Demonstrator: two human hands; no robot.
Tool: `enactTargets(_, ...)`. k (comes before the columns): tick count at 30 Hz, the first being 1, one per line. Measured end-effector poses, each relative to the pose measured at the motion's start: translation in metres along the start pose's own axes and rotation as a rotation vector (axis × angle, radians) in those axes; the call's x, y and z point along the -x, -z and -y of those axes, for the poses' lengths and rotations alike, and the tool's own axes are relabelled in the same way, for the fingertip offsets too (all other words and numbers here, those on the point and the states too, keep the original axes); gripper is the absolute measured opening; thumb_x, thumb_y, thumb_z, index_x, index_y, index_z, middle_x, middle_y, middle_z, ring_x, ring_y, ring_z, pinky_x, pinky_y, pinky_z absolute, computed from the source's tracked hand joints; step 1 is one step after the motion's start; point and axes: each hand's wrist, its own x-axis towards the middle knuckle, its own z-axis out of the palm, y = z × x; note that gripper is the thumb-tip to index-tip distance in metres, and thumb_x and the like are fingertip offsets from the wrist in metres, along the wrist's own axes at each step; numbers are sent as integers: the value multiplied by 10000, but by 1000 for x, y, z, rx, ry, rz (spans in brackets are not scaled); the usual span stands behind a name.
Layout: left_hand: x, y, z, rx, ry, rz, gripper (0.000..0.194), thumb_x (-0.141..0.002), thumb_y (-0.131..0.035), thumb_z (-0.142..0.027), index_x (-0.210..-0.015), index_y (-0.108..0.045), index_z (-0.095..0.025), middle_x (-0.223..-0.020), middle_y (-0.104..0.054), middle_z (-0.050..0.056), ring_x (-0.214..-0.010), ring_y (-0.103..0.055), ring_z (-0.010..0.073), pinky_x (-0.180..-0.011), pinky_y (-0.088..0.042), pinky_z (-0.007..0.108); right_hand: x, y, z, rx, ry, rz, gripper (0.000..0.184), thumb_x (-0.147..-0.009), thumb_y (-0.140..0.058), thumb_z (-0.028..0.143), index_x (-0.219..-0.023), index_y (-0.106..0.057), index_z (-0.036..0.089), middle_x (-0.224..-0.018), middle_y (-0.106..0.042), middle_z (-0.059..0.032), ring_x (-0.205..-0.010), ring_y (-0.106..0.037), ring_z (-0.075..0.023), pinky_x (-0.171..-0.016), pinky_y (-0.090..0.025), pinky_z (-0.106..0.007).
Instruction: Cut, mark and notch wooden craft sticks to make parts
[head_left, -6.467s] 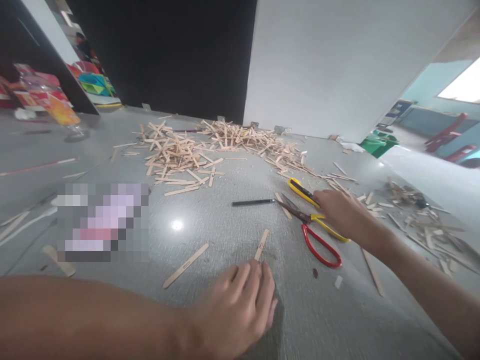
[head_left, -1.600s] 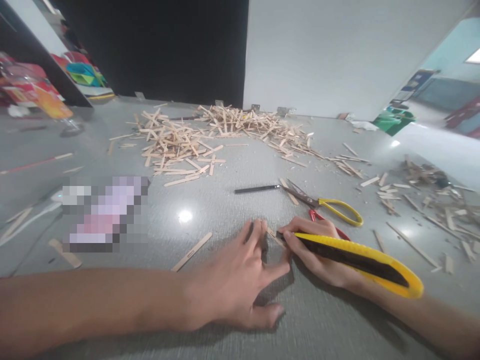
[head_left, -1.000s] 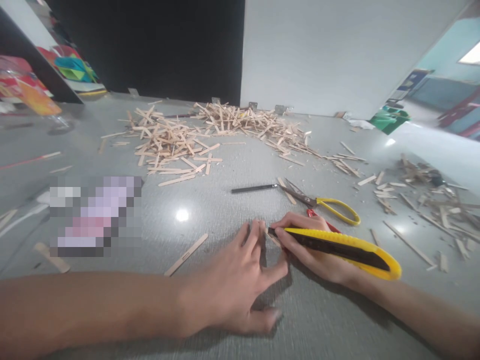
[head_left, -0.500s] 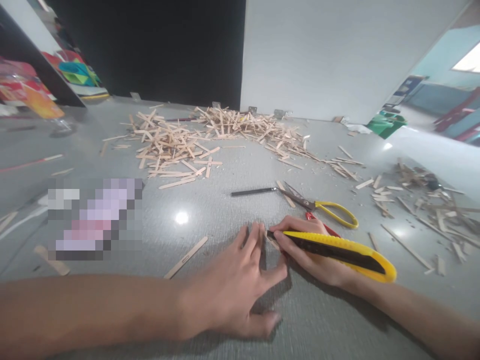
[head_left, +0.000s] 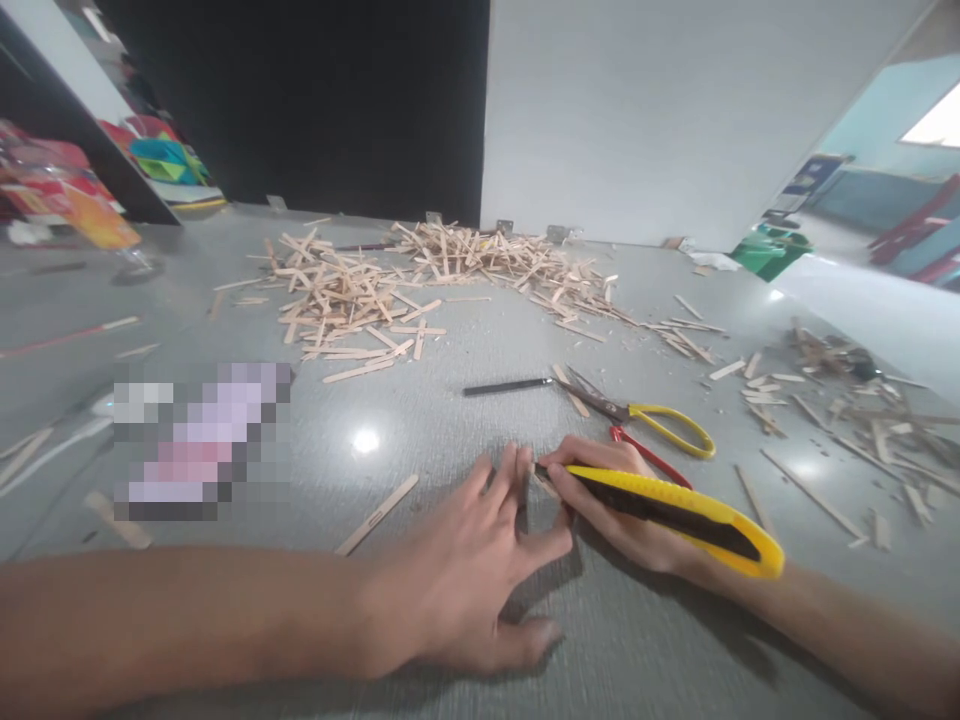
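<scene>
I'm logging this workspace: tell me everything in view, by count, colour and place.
Utility knife: one, yellow and black, in the right hand
Partly hidden stick: one, pale wood, at the fingertips
Rectangle-marked stick: one, pale wood, beside the left hand
Scissors: one, yellow and red handles, beyond the right hand
Rod: one, black, near the scissors' tips
Stick heaps: two, pale wood, far centre
Wood scraps: many, brown, right
Pixelated item: one, lilac and pink, left
Bottle: one, orange label, far left
Bin: at least one, green, far right
Upright panels: two, black and white, back
Table: one, grey, underneath
Blurred background: uncountable
Hands: two, bare, centre front
</scene>
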Motion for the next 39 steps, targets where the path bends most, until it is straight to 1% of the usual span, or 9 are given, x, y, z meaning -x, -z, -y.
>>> enactTargets(4, -1, 6, -3, -26, -12, 7, 632, -924, -560, -604, -1368, -588, -155, -1572, -431, 277, -1494, -274, 532, -1192, -155, 716, -1, 1, 3, -6, -4, 2, 277, -1051, -509, 353, -841, -610, 204, -667, -616, 13, -561, -562, -140, -542, -408, -283)
enactTargets(8, -2, 6, -3, -62, -10, 5, 641, -934, -547, -614, -1383, -581, -157, -1530, -475, 296, -1479, -293, 550, -1157, -154, 762, -2, 0, 4, 1, -2, 3, 317, -1046, -509, 379, -801, -593, 196, -638, -587, 17, -532, -530, -133, -514, -378, -282)
enactTargets(12, -1, 2, -2, -75, -28, -8, 669, -948, -498, -637, -1406, -560, -153, -1517, -489, 301, -1476, -300, 551, -1139, -167, 780, -2, 1, 3, 30, -10, 15, 353, -1048, -509, 403, -766, -571, 201, -616, -568, 28, -510, -508, -127, -511, -353, -291)
enactTargets(19, 1, -1, 1, -73, -43, -31, 687, -958, -477, -639, -1454, -512, -165, -1540, -466, 291, -1486, -286, 543, -1134, -151, 794, 0, 2, 0, 46, -13, 14, 342, -1054, -493, 400, -791, -585, 203, -615, -605, 23, -508, -535, -130, -529, -361, -298)
enactTargets(27, 0, 0, 2, -113, -64, -34, 726, -966, -460, -647, -1495, -470, -151, -1508, -487, 320, -1469, -302, 566, -1111, -181, 813, -1, 3, 4, 84, -22, 5, 381, -1054, -447, 421, -775, -589, 205, -583, -627, 6, -495, -566, -145, -509, -344, -308)
enactTargets(35, 0, 2, 0, -139, -71, -23, 706, -978, -441, -628, -1490, -474, -144, -1472, -504, 352, -1462, -310, 571, -1097, -201, 824, 1, 2, 0, 63, -16, 6, 361, -1045, -482, 389, -724, -521, 227, -577, -613, 31, -483, -552, -130, -563, -380, -308)
enactTargets(39, -1, 3, 1, -128, -77, -20, 716, -965, -482, -625, -1486, -485, -135, -1473, -494, 364, -1450, -312, 588, -1100, -191, 824, 2, 1, 1, 33, -11, -21, 319, -1038, -485, 379, -781, -585, 219, -585, -614, 24, -496, -559, -139, -546, -395, -299)
